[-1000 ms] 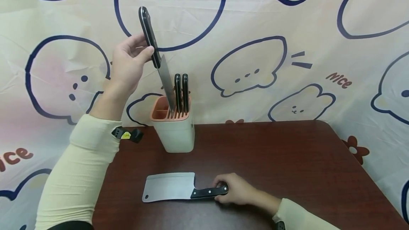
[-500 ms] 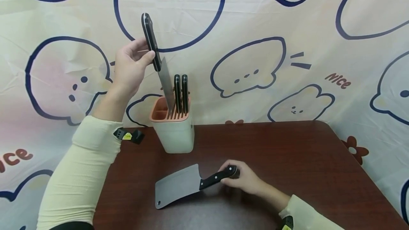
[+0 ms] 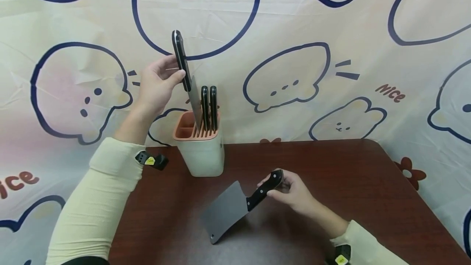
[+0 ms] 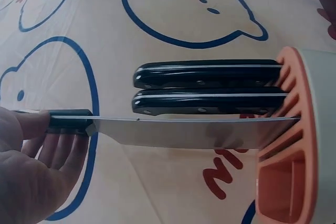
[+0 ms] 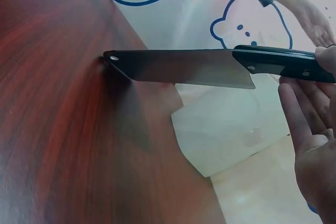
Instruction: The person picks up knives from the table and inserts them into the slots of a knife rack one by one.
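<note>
My left hand (image 3: 158, 83) pinches the black handle of a kitchen knife (image 3: 180, 54) between thumb and fingers. In the left wrist view the knife's blade (image 4: 184, 132) runs into a slot of the knife block (image 4: 310, 145), with part of the blade still showing above the rim. My right hand (image 3: 294, 191) grips the black handle of a cleaver (image 3: 226, 209). The cleaver is tilted, handle end up, its far lower corner close to the table top. In the right wrist view its blade (image 5: 178, 66) shows nearly edge-on.
The white block with an orange top (image 3: 202, 154) stands at the table's back edge. Two more black-handled knives (image 3: 209, 107) sit upright in its slots, right of the held knife. A patterned cloth (image 3: 279, 19) hangs behind the brown table (image 3: 331, 175).
My left hand has come down and slightly right, lowering the knife deeper into the block. My right hand has raised the cleaver's handle, moving it right and away, so the blade slants up from the table.
</note>
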Action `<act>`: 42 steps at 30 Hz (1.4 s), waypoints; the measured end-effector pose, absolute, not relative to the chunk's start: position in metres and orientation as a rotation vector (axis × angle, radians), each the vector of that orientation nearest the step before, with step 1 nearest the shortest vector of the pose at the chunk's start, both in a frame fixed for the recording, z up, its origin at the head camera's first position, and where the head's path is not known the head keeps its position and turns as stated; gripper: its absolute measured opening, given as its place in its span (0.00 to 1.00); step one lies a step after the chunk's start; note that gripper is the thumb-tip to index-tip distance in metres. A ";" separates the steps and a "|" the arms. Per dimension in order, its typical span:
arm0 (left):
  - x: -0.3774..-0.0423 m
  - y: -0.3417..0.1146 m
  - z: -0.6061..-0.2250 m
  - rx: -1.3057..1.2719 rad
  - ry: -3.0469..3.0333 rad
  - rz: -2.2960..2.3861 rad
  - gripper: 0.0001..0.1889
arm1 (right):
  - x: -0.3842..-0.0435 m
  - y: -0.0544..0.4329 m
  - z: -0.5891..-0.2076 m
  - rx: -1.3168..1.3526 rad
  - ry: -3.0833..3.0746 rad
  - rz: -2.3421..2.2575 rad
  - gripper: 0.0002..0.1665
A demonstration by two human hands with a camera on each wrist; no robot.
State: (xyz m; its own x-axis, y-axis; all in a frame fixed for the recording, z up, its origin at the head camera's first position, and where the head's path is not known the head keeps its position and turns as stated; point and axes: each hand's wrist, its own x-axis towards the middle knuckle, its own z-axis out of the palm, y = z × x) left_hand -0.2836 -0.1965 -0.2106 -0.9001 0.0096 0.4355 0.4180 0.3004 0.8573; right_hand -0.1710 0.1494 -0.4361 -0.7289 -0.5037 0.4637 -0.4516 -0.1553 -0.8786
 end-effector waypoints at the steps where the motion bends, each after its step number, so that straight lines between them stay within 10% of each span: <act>1: -0.284 -0.197 -0.212 -0.390 -2.237 -1.622 0.23 | -0.171 0.152 -0.433 -1.140 2.020 -2.065 0.13; 42: -0.289 -0.197 -0.286 -0.418 -2.461 -1.660 0.24 | -0.167 0.233 -0.330 -1.021 2.444 -1.980 0.22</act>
